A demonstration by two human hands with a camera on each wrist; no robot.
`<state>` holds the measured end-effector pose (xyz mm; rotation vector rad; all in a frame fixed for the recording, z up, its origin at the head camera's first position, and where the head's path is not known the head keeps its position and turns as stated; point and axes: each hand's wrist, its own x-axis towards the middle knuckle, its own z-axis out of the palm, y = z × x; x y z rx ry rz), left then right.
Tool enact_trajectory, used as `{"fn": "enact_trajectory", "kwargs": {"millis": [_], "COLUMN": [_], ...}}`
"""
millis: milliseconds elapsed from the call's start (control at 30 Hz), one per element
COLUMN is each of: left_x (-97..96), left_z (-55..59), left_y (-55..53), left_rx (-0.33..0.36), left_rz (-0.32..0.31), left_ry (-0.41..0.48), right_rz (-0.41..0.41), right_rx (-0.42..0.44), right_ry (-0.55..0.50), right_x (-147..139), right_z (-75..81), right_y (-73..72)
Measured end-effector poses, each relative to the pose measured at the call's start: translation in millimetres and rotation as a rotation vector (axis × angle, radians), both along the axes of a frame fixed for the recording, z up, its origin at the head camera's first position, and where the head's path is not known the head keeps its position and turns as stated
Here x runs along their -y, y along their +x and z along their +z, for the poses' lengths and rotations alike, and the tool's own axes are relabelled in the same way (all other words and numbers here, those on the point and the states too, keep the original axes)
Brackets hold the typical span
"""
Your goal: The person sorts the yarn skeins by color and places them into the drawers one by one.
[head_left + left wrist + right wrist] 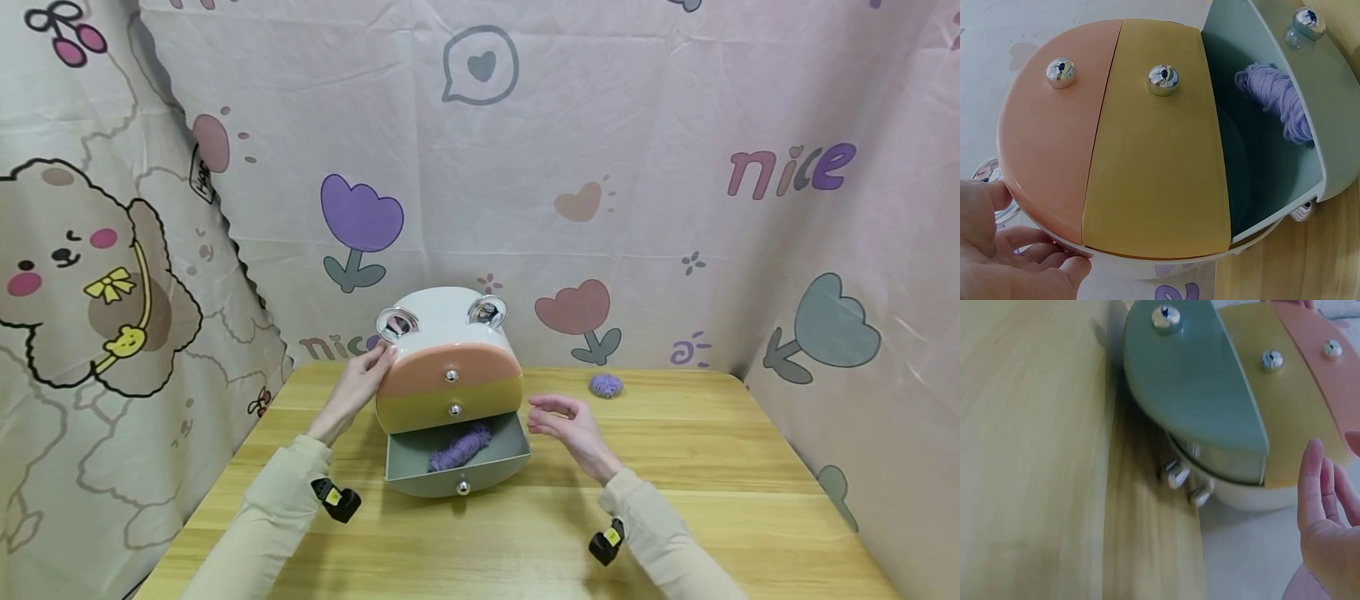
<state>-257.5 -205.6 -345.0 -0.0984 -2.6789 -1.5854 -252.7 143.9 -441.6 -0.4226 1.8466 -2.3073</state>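
Observation:
A small rounded drawer box stands on the table, with a white top, silver ring ears, and pink, yellow and grey-green fronts with silver knobs. Its bottom grey-green drawer is pulled out, and a bundle of purple yarn lies inside. My left hand grips the box's upper left edge near one ear; in the left wrist view, curled fingers meet the side by the pink front. To the box's right, my right hand hovers apart from it with loosely bent fingers, holding nothing.
Another purple yarn bundle lies on the wooden table at the back right. A printed cloth hangs behind the table and along both sides. Each forearm wears a black wrist camera.

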Motion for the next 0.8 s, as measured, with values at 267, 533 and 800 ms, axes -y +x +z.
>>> {"fn": "enact_trajectory", "kwargs": {"millis": [267,533,800], "left_x": [-0.5,-0.4,-0.4], "left_z": [1.1,1.2,1.1], "left_y": [1.4,1.8,1.4], "left_rx": [0.000,0.002,0.004], "left_rz": [-0.004,-0.009,-0.008], "left_ry": [-0.008,-0.003,0.005], "right_rz": [-0.118,-0.283,-0.477], "right_rx": [0.044,0.053,0.106], "right_ry": [-0.045,-0.044,-0.065], "right_x": [-15,-29,-48], "right_z": [-15.7,-26.5,-34.4], "right_y": [-11.6,-22.6,-33.0]}}
